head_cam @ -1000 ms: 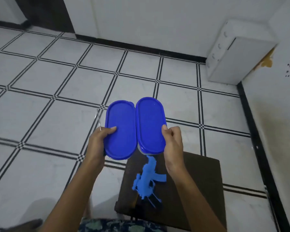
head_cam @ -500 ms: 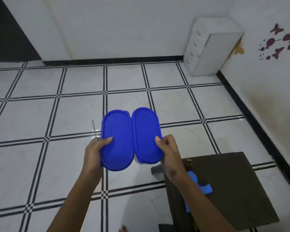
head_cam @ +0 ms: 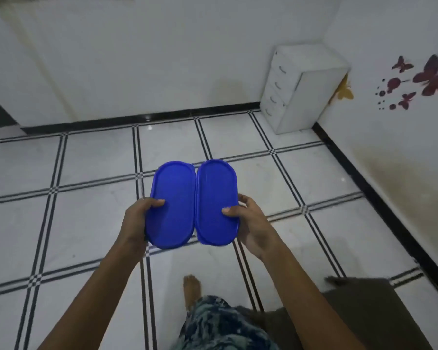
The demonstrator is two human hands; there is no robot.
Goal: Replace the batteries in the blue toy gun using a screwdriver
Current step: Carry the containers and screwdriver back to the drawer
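Two oval containers with blue lids are held side by side above the floor. My left hand [head_cam: 137,221] grips the left blue-lidded container [head_cam: 172,205], thumb on its lid. My right hand [head_cam: 250,223] grips the right blue-lidded container [head_cam: 215,200], thumb on top as well. The blue toy gun is out of view. The thin metal screwdriver shaft that stuck up from my left hand earlier is hidden now.
A dark brown stool [head_cam: 364,314] stands at the lower right. A white drawer unit [head_cam: 301,89] sits in the far corner by the wall with butterfly stickers [head_cam: 430,77]. White tiled floor [head_cam: 86,223] spreads around; my foot [head_cam: 192,289] is below the containers.
The view has swung left and up; the stool has slid to the lower right and the toy gun has left the frame. Both hands still hold the containers together.
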